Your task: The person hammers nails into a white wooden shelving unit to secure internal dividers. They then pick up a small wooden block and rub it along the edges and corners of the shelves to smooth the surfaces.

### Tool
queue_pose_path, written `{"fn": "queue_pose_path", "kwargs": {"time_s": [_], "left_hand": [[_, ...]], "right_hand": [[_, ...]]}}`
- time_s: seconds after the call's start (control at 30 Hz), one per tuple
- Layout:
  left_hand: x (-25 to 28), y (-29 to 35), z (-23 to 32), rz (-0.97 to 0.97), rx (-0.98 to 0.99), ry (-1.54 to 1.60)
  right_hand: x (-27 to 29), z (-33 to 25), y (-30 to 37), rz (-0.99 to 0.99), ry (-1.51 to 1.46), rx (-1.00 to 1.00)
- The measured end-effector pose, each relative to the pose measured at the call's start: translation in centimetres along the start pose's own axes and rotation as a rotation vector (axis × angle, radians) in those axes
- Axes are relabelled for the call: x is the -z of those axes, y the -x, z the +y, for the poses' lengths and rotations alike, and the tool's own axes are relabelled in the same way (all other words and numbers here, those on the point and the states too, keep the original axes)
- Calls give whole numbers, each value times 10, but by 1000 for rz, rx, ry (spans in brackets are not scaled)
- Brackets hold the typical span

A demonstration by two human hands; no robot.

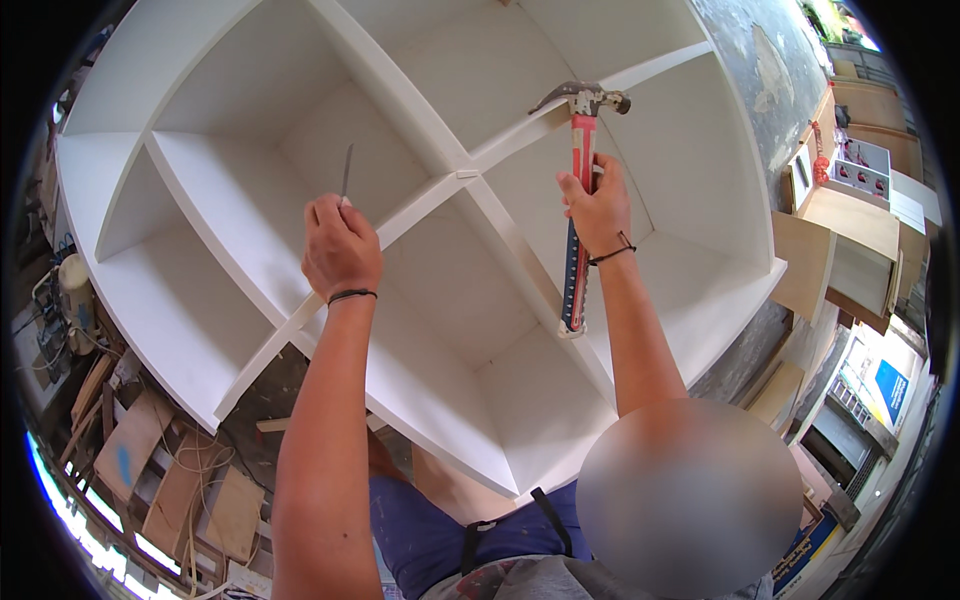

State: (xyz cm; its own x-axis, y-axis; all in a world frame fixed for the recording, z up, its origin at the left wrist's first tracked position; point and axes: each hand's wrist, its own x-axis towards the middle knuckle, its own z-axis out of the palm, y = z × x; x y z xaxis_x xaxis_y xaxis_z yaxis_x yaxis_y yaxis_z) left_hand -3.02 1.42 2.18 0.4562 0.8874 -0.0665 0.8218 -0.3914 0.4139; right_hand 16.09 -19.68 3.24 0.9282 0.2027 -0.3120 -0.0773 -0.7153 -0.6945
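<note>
A claw hammer [582, 150] with a dark worn head and a red and dark blue handle is held up by my right hand [602, 205], closed round the middle of the handle. My left hand [342, 245] is closed on a thin grey metal piece [348, 168]; its slim end sticks up past my fingers, and the rest is hidden in the grip. Both hands are over a large white shelf unit [440, 205] with several square compartments. At the crossing of its dividers lies a small pale strip [466, 174], beyond my left hand.
Wood offcuts and boards [175, 480] lie at the lower left, among loose cables. On the right stand a light wooden box [850, 245] and a tray of small red items [862, 170]. Worn grey floor [765, 70] shows at the upper right.
</note>
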Motion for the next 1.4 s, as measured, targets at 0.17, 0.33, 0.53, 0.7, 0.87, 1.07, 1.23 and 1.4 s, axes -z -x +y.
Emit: {"fn": "queue_pose_path", "kwargs": {"time_s": [0.17,0.33,0.53,0.7,0.87,1.07,1.23,1.4], "left_hand": [[-3,1,-2,0,-1,6],[-3,0,-3,-8,1,-10],[-2,1,-3,18,-20,45],[1,6,-11,150,-283,399],[16,81,16,-177,-142,811],[20,116,36,-417,-187,903],[11,34,17,14,-618,475],[-10,-11,19,-221,-528,282]], "right_hand": [[4,-4,-4,-37,-2,-22],[9,-12,1,347,166,412],[-14,-65,63,-104,-140,401],[-68,-68,102,-577,-642,-80],[-68,-58,116,-607,-1030,-143],[-29,-33,122,-449,-1126,-312],[-14,-22,118,-179,-1007,-208],[-33,-48,79,-141,-331,51]]}}
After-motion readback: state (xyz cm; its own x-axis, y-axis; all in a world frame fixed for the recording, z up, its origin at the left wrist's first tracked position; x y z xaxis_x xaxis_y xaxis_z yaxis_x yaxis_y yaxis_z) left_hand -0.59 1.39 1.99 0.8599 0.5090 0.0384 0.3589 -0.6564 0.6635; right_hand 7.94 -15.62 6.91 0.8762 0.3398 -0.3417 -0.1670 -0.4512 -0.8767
